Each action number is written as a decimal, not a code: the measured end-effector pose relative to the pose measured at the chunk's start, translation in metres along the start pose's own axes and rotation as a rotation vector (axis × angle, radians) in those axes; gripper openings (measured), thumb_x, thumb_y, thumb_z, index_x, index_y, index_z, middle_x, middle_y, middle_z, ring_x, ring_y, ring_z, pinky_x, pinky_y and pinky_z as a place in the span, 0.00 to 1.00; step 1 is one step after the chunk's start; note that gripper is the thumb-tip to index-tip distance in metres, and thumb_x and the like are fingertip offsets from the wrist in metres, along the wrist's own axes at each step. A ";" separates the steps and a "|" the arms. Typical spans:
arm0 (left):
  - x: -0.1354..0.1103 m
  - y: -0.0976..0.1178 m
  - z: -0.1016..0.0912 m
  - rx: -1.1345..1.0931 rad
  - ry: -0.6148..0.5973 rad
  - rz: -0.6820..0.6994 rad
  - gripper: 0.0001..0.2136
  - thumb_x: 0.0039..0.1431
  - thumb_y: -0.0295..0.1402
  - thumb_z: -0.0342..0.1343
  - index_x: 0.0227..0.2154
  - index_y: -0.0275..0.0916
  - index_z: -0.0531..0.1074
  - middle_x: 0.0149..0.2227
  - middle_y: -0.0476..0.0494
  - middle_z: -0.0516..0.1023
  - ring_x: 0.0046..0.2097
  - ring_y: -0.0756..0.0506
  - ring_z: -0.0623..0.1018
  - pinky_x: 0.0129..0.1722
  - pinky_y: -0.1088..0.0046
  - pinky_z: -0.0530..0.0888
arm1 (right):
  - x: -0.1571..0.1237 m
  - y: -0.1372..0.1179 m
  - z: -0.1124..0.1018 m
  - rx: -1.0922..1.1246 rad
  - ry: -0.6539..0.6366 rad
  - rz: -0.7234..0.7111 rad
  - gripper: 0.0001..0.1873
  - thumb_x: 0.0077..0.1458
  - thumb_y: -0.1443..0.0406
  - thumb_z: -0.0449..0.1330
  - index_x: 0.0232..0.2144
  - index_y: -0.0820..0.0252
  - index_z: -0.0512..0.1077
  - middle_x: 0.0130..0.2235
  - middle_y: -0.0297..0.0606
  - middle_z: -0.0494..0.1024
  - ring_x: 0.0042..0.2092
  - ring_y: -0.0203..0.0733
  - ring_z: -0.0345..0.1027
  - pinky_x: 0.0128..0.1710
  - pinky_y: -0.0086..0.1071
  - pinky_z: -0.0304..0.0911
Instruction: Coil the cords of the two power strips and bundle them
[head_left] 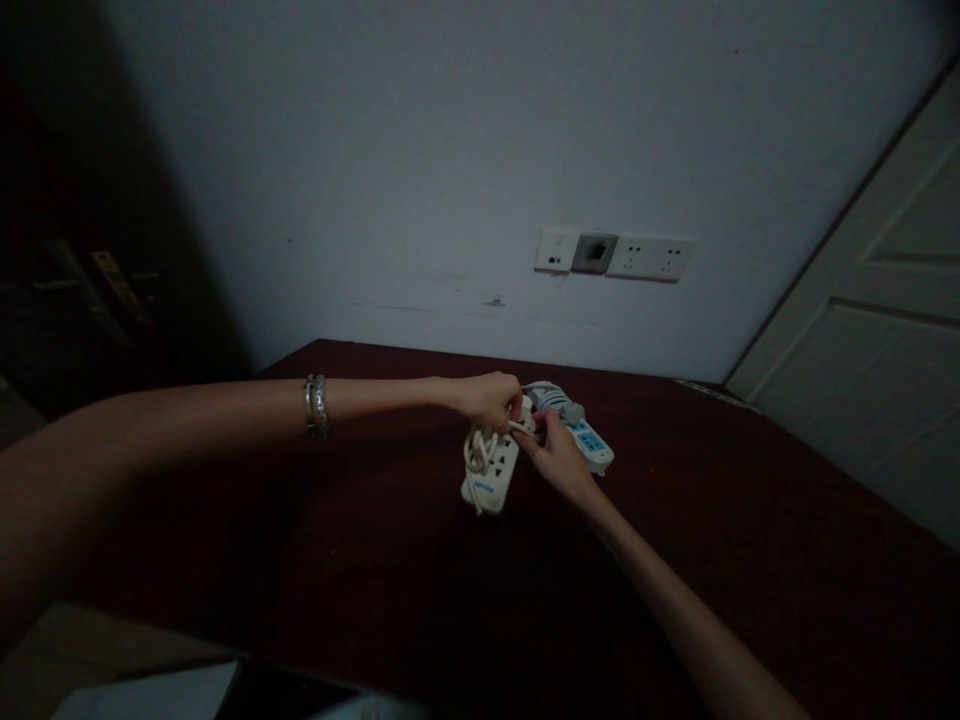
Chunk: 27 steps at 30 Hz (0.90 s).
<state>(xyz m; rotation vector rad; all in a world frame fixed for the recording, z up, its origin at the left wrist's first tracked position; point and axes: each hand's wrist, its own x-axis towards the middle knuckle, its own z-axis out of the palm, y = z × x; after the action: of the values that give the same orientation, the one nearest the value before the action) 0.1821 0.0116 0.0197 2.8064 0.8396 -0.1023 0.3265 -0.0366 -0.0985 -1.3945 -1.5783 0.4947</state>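
Note:
A cream power strip [491, 478] lies on the dark red table [750, 540] with its cord [480, 447] wound round it. My left hand [489, 398], with bangles on its wrist, is closed on the cord's end above the strip. My right hand [556, 452] pinches the same cord or its plug from the right; the exact part is hidden between the fingers. Behind my right hand lies a second power strip [592, 445], white with blue sockets and a grey cord.
Wall sockets [615, 255] sit on the white wall above the table's far edge. A white door [885, 330] stands at the right. At the far left is a dark door with a handle [90, 285]. Pale paper and a dark object [225, 690] lie at the near edge.

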 end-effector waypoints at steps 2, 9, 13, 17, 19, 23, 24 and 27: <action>-0.002 -0.001 0.001 -0.011 0.006 0.014 0.10 0.41 0.27 0.55 0.31 0.33 0.74 0.23 0.49 0.70 0.23 0.53 0.65 0.24 0.77 0.60 | 0.000 0.000 0.000 0.099 0.007 0.038 0.18 0.44 0.57 0.59 0.35 0.58 0.60 0.34 0.38 0.69 0.33 0.42 0.64 0.34 0.37 0.62; -0.007 -0.007 0.005 -0.045 0.048 0.066 0.08 0.42 0.28 0.56 0.29 0.34 0.72 0.24 0.49 0.70 0.24 0.53 0.65 0.24 0.77 0.59 | 0.004 -0.008 -0.010 0.661 -0.263 0.333 0.19 0.33 0.66 0.61 0.33 0.60 0.66 0.31 0.37 0.73 0.31 0.40 0.68 0.32 0.33 0.64; -0.010 -0.012 0.007 -0.046 0.082 0.116 0.07 0.42 0.27 0.55 0.28 0.34 0.71 0.25 0.48 0.70 0.26 0.52 0.66 0.26 0.77 0.60 | 0.004 -0.012 -0.019 0.811 -0.343 0.345 0.09 0.41 0.65 0.57 0.29 0.61 0.71 0.33 0.39 0.75 0.32 0.38 0.68 0.32 0.31 0.64; -0.013 -0.025 0.006 -0.284 0.107 0.082 0.09 0.44 0.32 0.57 0.30 0.34 0.71 0.28 0.47 0.72 0.28 0.51 0.69 0.28 0.77 0.63 | 0.006 -0.003 -0.015 0.722 -0.323 0.349 0.13 0.42 0.59 0.63 0.30 0.62 0.72 0.33 0.40 0.76 0.33 0.39 0.69 0.33 0.31 0.65; -0.012 -0.038 0.007 -0.551 0.172 0.003 0.11 0.48 0.37 0.55 0.31 0.33 0.70 0.29 0.46 0.72 0.30 0.51 0.70 0.29 0.76 0.65 | 0.008 0.004 -0.011 0.620 -0.298 0.288 0.17 0.42 0.55 0.63 0.32 0.61 0.72 0.33 0.40 0.76 0.34 0.40 0.69 0.35 0.33 0.65; -0.006 -0.071 0.023 -0.984 0.351 -0.333 0.10 0.53 0.37 0.52 0.31 0.33 0.68 0.28 0.46 0.72 0.29 0.52 0.72 0.31 0.75 0.67 | 0.014 0.011 -0.004 0.329 -0.114 0.025 0.19 0.43 0.51 0.61 0.32 0.59 0.72 0.37 0.39 0.74 0.41 0.46 0.66 0.46 0.41 0.60; -0.005 -0.076 0.029 -1.032 0.339 -0.412 0.11 0.52 0.38 0.53 0.31 0.34 0.68 0.27 0.46 0.72 0.28 0.52 0.71 0.29 0.75 0.67 | 0.015 0.011 -0.003 0.272 -0.050 -0.065 0.18 0.43 0.51 0.61 0.31 0.59 0.72 0.39 0.39 0.73 0.44 0.46 0.65 0.49 0.42 0.57; -0.005 -0.084 0.047 -1.219 0.123 -0.394 0.15 0.49 0.43 0.57 0.29 0.33 0.69 0.23 0.48 0.70 0.24 0.52 0.69 0.25 0.75 0.66 | 0.019 0.007 0.001 0.219 0.030 -0.245 0.16 0.48 0.53 0.58 0.32 0.59 0.70 0.44 0.40 0.70 0.50 0.45 0.60 0.55 0.41 0.51</action>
<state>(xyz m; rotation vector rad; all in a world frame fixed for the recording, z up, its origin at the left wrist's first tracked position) 0.1315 0.0677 -0.0409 1.5093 0.9921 0.3929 0.3315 -0.0169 -0.0972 -1.0242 -1.5927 0.4802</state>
